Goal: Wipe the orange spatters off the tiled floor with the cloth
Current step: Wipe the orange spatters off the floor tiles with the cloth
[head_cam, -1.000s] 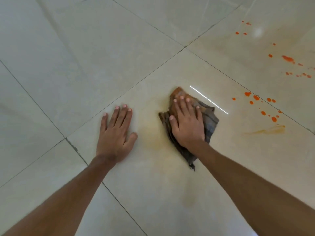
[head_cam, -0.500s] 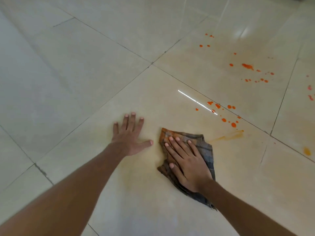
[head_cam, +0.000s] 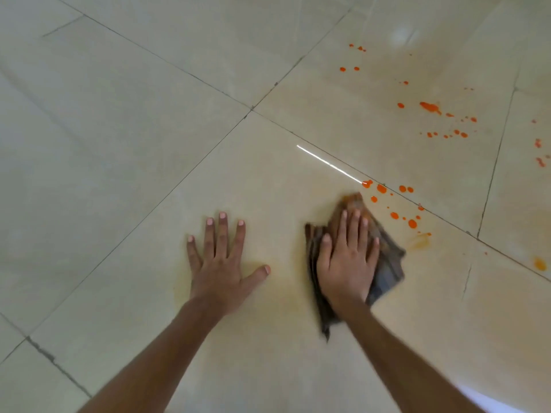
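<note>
My right hand [head_cam: 347, 260] presses flat on a crumpled grey-brown cloth [head_cam: 387, 263], whose far tip is stained orange and blurred by motion. Just beyond that tip lies a cluster of orange spatters [head_cam: 393, 204] along a grout line. More orange drops [head_cam: 432, 114] dot the tile further back on the right. My left hand [head_cam: 222, 257] rests palm down on the bare tile, fingers spread, a hand's width left of the cloth.
Pale glossy tiles [head_cam: 119, 129] with dark grout lines fill the view. A faint yellow smear [head_cam: 419, 242] sits right of the cloth, and an orange blot [head_cam: 539, 263] lies near the right edge. A yellowish haze tints the tile around both hands.
My right hand has pushed the cloth forward, so its tip now reaches the nearest spatters. My left hand stays planted flat on the tile beside it.
</note>
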